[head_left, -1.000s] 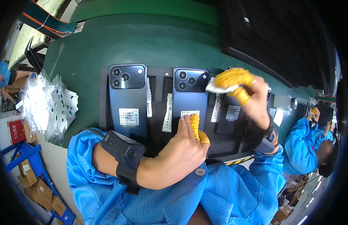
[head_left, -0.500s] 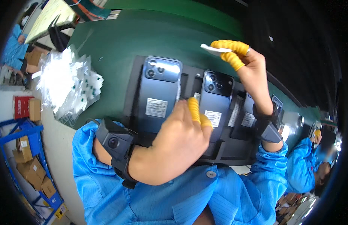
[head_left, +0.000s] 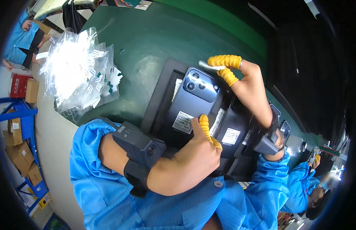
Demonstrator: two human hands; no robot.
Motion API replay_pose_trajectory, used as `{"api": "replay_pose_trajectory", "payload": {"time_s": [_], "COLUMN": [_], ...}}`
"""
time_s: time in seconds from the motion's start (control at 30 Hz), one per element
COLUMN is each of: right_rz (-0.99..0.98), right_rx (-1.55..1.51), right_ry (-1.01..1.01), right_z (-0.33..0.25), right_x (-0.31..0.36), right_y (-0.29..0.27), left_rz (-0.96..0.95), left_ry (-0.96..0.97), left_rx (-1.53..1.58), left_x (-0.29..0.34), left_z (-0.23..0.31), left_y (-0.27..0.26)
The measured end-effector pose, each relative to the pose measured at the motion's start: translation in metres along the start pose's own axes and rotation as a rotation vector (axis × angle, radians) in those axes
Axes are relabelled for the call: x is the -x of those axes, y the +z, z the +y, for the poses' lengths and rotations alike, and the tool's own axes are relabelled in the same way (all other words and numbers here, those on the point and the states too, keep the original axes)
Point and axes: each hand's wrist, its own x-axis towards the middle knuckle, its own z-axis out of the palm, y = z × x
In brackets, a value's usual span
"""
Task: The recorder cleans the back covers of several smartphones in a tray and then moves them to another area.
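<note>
A dark blue smartphone (head_left: 195, 96) lies back up over the black tray (head_left: 157, 103), its cameras at the far end and a white label on its back. My left hand (head_left: 193, 155) is closed at the phone's near right edge. A bare finger touches the label, and yellow finger cots (head_left: 204, 124) cover two other digits. What lies under these fingertips is hidden. Above the phone's far end, my right hand (head_left: 247, 82) pinches a folded white pad (head_left: 211, 66) between thumb and forefinger, both in yellow cots. Whether the pad touches the phone, I cannot tell.
Several more labelled phones, one of them dark (head_left: 228, 126), lie to the right, partly behind my right forearm. A pile of clear plastic sleeves (head_left: 76, 73) covers the green table's (head_left: 147, 42) left side. Co-workers in blue sit far left and right. Cartons (head_left: 22, 155) fill a blue rack.
The view has shifted, so the tray appears turned. My right hand has brought the white pad close to the phone's camera end. My left hand remains at the phone's right edge.
</note>
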Motion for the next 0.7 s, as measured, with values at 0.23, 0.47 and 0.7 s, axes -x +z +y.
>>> {"api": "replay_pose_trajectory", "payload": {"time_s": [0.23, 0.47, 0.7], "right_rz": [-0.155, -0.117, -0.144], "right_rx": [0.284, 0.193, 0.342], "right_ry": [-0.597, -0.405, -0.540], "right_z": [-0.008, -0.014, -0.004], "right_x": [0.009, 0.014, 0.008], "right_y": [0.016, -0.010, 0.016], "left_rz": [-0.222, -0.227, -0.180], "left_ry": [0.045, 0.043, 0.043], "left_rx": [0.093, 0.028, 0.027], "left_x": [-0.003, -0.004, -0.004], "left_z": [0.001, 0.003, 0.004], "left_y": [-0.007, -0.007, -0.003]}}
